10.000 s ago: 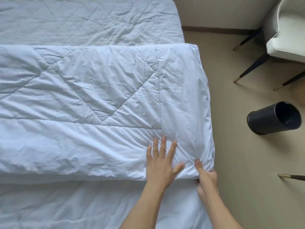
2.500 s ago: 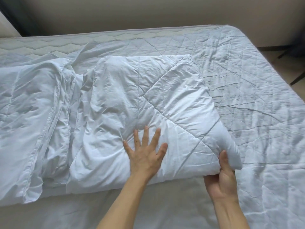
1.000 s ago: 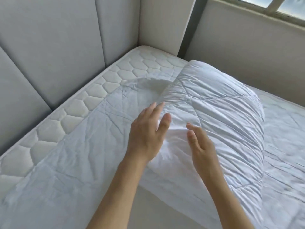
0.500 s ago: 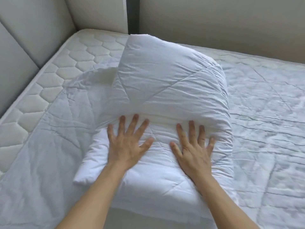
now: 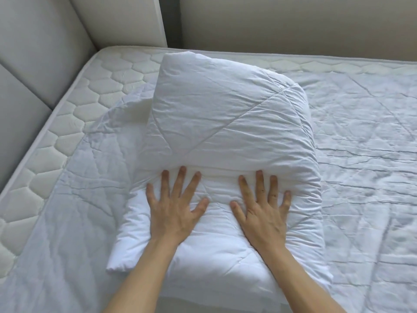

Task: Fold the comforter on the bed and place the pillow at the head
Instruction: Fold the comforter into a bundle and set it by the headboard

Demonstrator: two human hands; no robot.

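Observation:
The white quilted comforter (image 5: 225,123) lies folded into a thick bundle on the bed, near the headboard corner. Its upper layer bulges up and its near layers stick out towards me. My left hand (image 5: 173,208) presses flat on the lower layer with fingers spread. My right hand (image 5: 261,211) lies flat beside it, fingers spread as well, fingertips at the edge of the top fold. Neither hand grips the fabric. No pillow is in view.
A pale quilted mattress pad (image 5: 361,166) covers the bed, with the hexagon-stitched mattress (image 5: 74,123) bare along the left side. A padded grey headboard (image 5: 33,53) rises at the left. A beige wall (image 5: 293,23) runs along the far side.
Over the last second the folded comforter came down onto the bed near the headboard and both hands went flat on it. Since half a second ago the hands have hardly moved.

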